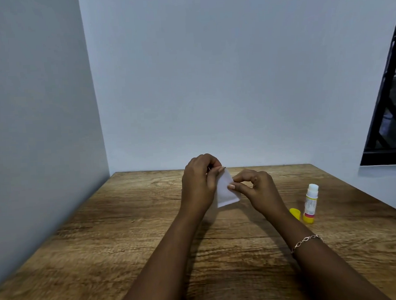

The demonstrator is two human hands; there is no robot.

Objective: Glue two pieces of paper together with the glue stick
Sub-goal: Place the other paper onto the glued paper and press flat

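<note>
A small white piece of paper (226, 191) is held up above the wooden table (132, 232), between both hands. My left hand (199, 183) pinches its top corner with thumb and fingers. My right hand (257, 190) pinches its right edge between thumb and forefinger. I cannot tell whether it is one sheet or two pressed together. The glue stick (310, 204) stands upright and uncapped on the table to the right of my right hand. Its yellow cap (295, 213) lies just left of its base.
White walls close the table in at the left and the back. A dark window frame (386, 119) is on the right wall. A bracelet (306, 241) is on my right wrist.
</note>
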